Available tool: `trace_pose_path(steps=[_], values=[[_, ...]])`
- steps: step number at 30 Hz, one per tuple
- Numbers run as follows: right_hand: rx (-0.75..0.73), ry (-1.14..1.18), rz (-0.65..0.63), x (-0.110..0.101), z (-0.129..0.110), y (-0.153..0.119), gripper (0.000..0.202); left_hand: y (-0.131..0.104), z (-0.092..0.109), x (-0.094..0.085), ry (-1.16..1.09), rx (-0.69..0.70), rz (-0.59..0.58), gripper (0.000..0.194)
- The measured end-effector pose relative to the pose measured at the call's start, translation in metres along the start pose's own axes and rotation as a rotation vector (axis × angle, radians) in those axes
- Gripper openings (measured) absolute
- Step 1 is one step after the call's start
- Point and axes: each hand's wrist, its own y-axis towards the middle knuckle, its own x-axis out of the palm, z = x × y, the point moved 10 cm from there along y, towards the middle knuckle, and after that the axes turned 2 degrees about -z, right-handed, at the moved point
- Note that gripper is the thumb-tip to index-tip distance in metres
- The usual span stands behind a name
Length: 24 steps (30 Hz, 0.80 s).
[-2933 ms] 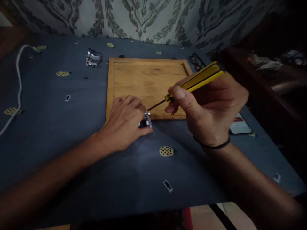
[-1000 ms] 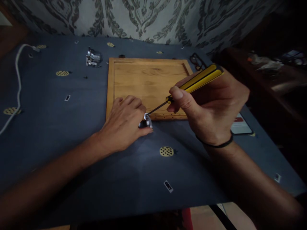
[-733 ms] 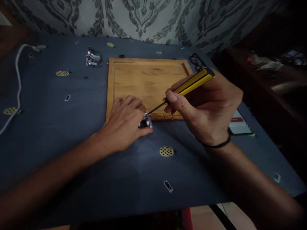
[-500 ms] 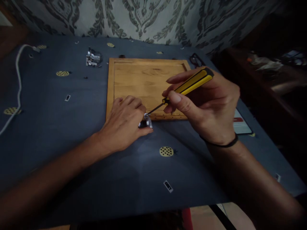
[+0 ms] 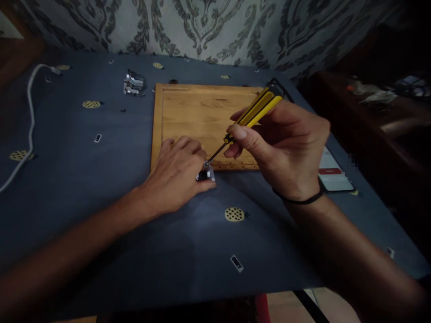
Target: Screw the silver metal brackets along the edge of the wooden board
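My right hand [image 5: 283, 148] grips a yellow and black screwdriver [image 5: 257, 107], its shaft slanting down to the left. The tip meets a small metal hinge [image 5: 209, 172] at the near edge of a wooden panel [image 5: 202, 112]. Fingers of my left hand [image 5: 177, 175] rest on the panel and hinge, with the thumb along the hinge's near side, holding it in place. Part of the hinge is hidden under that hand. Small holes show along the panel's near edge, right of the hinge.
More metal hinges [image 5: 134, 84] lie at the back left, with a small screw [image 5: 123, 110] nearer. A white cable [image 5: 31, 107] runs along the left. Right of my wrist lies a phone [image 5: 335, 172]. Dark-framed glasses [image 5: 284, 87] sit behind the panel's right corner, on the blue tablecloth [image 5: 117, 251].
My right hand has shifted slightly left, and the screwdriver's handle stands steeper and has turned. Its tip stays at the hinge. More of the phone shows. My left hand keeps its hold.
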Motion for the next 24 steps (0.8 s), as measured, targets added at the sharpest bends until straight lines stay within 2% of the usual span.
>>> trace_pose_path(steps=[9, 24], values=[[-0.004, -0.074, 0.012, 0.0001, 0.0069, 0.0028, 0.028, -0.0009, -0.0004, -0.0001, -0.011, 0.002, 0.016, 0.029], [0.009, -0.032, 0.016, -0.0020, 0.0095, 0.0033, 0.036, -0.0005, -0.0031, 0.0005, -0.044, -0.020, 0.004, 0.032]])
